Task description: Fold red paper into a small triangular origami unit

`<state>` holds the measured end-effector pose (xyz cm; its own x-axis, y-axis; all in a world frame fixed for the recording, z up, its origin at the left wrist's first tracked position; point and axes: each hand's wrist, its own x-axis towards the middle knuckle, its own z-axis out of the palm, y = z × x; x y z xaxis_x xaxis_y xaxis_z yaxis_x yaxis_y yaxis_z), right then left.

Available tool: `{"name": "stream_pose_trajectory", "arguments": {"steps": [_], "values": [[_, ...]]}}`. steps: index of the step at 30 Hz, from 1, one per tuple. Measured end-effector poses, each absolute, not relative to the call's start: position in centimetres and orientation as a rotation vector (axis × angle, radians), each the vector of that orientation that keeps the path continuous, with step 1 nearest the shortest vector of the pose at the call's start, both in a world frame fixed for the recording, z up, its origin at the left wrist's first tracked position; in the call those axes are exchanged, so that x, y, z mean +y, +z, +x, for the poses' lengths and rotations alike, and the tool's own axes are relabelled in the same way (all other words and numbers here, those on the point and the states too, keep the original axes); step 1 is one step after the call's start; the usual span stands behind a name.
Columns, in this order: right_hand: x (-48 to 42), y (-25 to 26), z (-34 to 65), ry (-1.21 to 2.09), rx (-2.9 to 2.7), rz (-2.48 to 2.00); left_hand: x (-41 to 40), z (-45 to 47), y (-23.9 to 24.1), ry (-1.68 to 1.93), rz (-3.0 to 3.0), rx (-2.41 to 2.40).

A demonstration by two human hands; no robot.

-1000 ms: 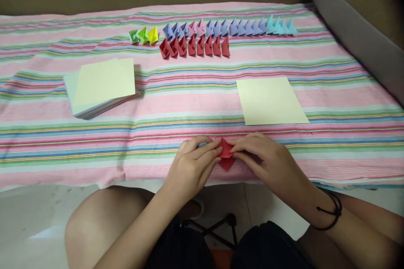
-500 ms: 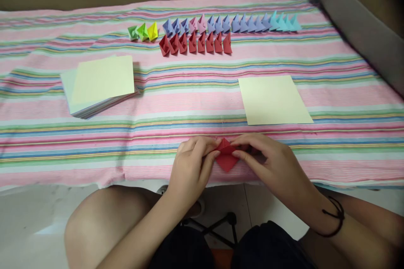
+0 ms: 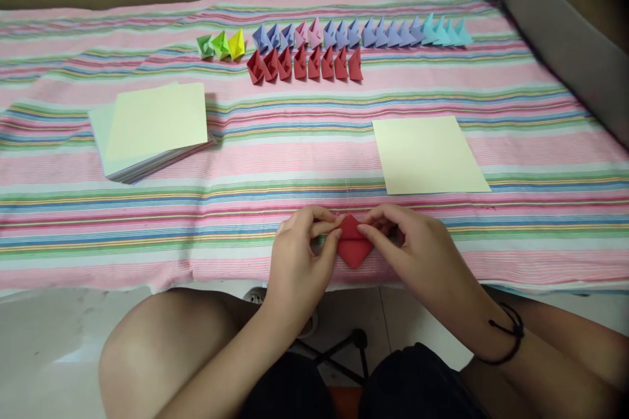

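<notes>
A small piece of folded red paper (image 3: 354, 252) lies at the near edge of the cloth-covered table, diamond-like in outline with a crease or flap edge running across its middle. My left hand (image 3: 303, 245) pinches its left corner between thumb and fingers. On the opposite side, my right hand (image 3: 410, 242) grips the right corner the same way, thumb on top. The fingers partly cover both upper sides of the paper. Beyond my right hand a flat pale yellow sheet (image 3: 432, 156) rests on the cloth.
A stack of paper (image 3: 157, 121) with a pale yellow top sheet sits at the left. Toward the back stand several red folded paper boats (image 3: 300, 65), behind them a row of purple, pink and blue ones (image 3: 381, 34). Green and yellow ones (image 3: 221, 46) stand left. A grey panel (image 3: 565, 46) borders the right.
The upper part of the red paper now shows a flat face with a straight edge across, where folds showed before. Both thumbs have shifted slightly upward along its sides.
</notes>
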<state>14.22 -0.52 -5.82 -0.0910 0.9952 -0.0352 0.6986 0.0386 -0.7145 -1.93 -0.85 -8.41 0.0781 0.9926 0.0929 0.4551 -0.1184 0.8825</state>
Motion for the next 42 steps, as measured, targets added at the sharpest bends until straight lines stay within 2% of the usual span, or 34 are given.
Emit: {"name": "stream_pose_trajectory", "arguments": {"steps": [6,16,25,29,42], "values": [[-0.5,-5.8,14.2,0.815,-1.864,-1.704,-0.8,-2.0,-8.3,0.977,1.669,1.468],[-1.3,-5.2,16.0,0.848,-2.116,-1.425,-0.8,-3.6,-8.2,0.874,2.137,1.217],[-1.5,-6.4,15.3,0.711,-2.082,-1.554,-1.0,-3.5,-8.7,0.828,2.217,1.257],[-1.3,-6.5,15.3,0.758,-2.009,-1.542,-0.8,-3.6,-8.8,0.842,2.172,1.251],[-1.0,-6.4,15.0,0.826,-1.993,-1.406,-1.3,-3.4,-9.9,1.195,2.205,1.232]]}}
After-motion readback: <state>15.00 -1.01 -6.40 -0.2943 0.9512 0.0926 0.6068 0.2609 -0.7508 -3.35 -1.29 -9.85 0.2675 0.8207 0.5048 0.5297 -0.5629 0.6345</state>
